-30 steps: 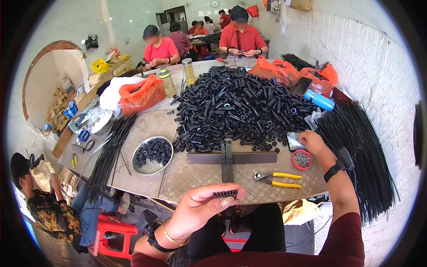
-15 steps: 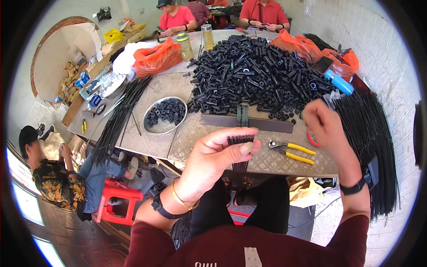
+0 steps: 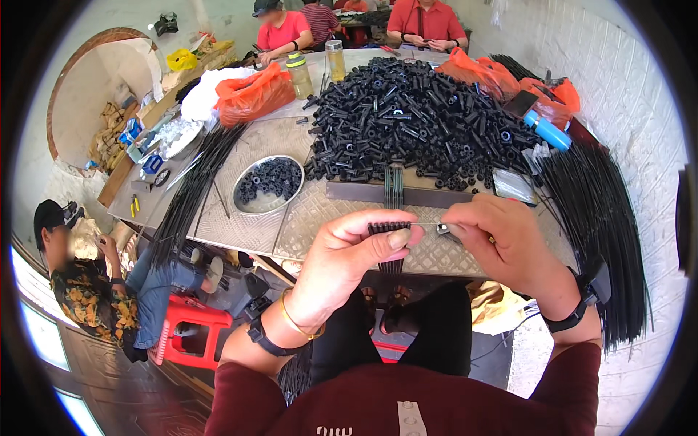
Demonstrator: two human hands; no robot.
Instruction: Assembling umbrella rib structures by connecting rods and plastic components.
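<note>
My left hand (image 3: 349,243) is closed around a flat row of thin black rods (image 3: 393,190), thumb across their black tips (image 3: 387,227). The rods run both above and below the hand, over a dark bar (image 3: 356,190) on the table. My right hand (image 3: 502,236) is beside it, thumb and fingers pinched together. A faint thin line shows between the two hands; what the pinch holds is too small to name. Behind the right fingers are pliers (image 3: 443,229), their head and a bit of yellow handle showing, the rest hidden.
Beyond the bar rises a heap of black tubular parts (image 3: 407,116). A metal bowl (image 3: 240,206) of small black parts stands left. Long black rods (image 3: 193,189) lie left, more rods (image 3: 603,240) right. A blue bottle (image 3: 547,131) lies far right. Other people sit around.
My right hand has come down and left toward my left hand, now covering most of the pliers. The left hand keeps its hold on the rods.
</note>
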